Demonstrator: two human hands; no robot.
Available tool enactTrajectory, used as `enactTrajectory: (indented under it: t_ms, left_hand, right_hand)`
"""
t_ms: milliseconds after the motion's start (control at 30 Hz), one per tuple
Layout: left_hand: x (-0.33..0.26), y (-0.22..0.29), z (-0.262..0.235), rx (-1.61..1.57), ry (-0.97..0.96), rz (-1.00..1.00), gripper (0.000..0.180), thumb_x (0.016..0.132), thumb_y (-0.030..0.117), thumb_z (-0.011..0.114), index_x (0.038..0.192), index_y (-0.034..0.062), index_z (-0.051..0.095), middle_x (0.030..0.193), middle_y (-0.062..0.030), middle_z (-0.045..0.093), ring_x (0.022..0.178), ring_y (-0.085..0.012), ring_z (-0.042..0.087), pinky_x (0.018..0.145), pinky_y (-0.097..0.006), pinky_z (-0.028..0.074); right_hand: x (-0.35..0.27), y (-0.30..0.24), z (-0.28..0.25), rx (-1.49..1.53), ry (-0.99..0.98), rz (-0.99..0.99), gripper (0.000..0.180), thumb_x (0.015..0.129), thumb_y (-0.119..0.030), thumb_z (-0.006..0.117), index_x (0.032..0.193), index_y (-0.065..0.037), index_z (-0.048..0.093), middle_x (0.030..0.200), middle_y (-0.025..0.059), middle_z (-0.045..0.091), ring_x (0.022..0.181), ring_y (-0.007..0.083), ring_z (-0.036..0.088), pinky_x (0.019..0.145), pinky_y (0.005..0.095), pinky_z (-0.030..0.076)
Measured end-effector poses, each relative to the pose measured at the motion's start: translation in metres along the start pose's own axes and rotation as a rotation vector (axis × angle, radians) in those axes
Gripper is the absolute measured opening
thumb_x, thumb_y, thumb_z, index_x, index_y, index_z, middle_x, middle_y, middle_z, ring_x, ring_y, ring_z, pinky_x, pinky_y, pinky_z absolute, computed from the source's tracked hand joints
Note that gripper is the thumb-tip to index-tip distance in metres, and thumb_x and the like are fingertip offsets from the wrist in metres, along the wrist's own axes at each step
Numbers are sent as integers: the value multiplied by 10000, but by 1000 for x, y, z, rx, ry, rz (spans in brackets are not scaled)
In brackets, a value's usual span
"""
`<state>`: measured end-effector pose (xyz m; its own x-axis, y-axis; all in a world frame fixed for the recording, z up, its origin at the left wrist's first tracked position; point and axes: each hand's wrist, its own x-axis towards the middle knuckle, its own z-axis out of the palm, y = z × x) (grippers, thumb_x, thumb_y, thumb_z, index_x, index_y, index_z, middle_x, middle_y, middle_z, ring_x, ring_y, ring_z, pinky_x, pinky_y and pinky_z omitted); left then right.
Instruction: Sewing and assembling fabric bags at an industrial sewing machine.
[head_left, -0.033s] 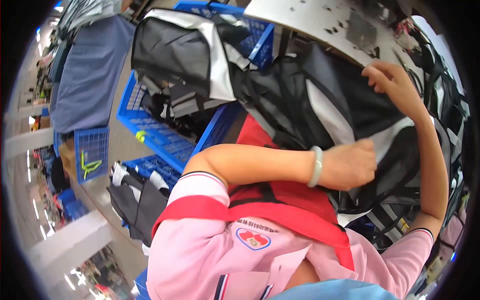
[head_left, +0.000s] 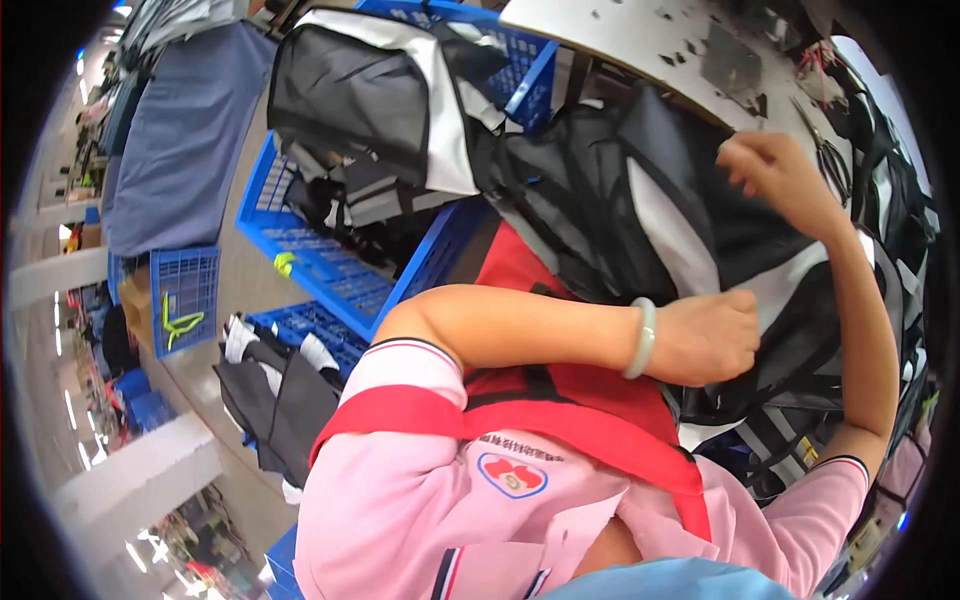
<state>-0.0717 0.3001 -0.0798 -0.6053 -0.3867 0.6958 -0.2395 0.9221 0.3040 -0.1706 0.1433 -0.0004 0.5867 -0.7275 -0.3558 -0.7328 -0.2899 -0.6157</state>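
A large black bag-like piece of fabric (head_left: 585,190) with white panels spreads across my front. My left hand (head_left: 705,338), a pale bangle at its wrist, is closed in a fist at the fabric's near part, where a white strip runs up to the fingers. Higher and to the right, my right hand (head_left: 770,178) hovers at the fabric's far right part, close to the table edge. Its fingers are curled in; whatever lies between them, if anything, is hidden. A pair of dark-handled scissors (head_left: 832,165) lies beside the right wrist.
A white table (head_left: 600,28) with dark scraps stands at the far side. Blue plastic crates (head_left: 300,285) stand to the left, one with black and grey pieces inside. Another black and white piece (head_left: 360,90) drapes over them. Dark cut pieces (head_left: 285,400) hang lower left.
My right hand has bent a little more at the wrist and moved slightly left, and more of the scissors shows. My left fist stays at the fabric; the whole view has shifted slightly.
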Motion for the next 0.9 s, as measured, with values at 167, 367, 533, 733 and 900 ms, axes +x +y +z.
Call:
enactTrajectory:
  t_ms: [167,367,533,733,900]
  left_hand:
    - [-20,8,-7,-50,-80,-33,112,690,157,636,753,75,594,779,-49,565,818,-222,565,809,-345,420]
    - [-89,-10,-93,8,445,-579,174,804,53,669,950,46,575,947,-105,584,879,-270,583,784,-342,470]
    - [-254,-71,-126,445,65,-990,66,806,62,608,838,19,647,850,-140,622,847,-341,601,770,-413,475]
    - [-270,-88,-118,646,-49,-698,117,797,58,604,894,10,646,1056,-104,606,1036,-281,557,919,-384,411]
    - [-267,-107,-135,606,-532,-829,230,780,73,612,1001,7,619,1161,-134,570,1107,-264,547,945,-375,415]
  right_hand:
    - [8,-15,63,44,-255,126,609,905,-533,593,647,18,585,560,38,500,498,127,514,469,286,441]
    - [-11,-7,60,43,-101,39,573,925,-450,597,590,4,496,539,22,441,483,100,464,460,284,419]
    - [-41,-1,38,-37,-30,47,545,928,-404,592,607,25,491,522,28,438,474,110,483,460,292,389]
    - [-94,-4,40,-66,117,79,509,934,-364,592,625,30,504,507,31,434,495,83,484,465,288,377]
    - [-167,-9,39,-448,295,-229,298,879,-213,611,718,32,560,703,99,566,637,255,553,601,333,419]
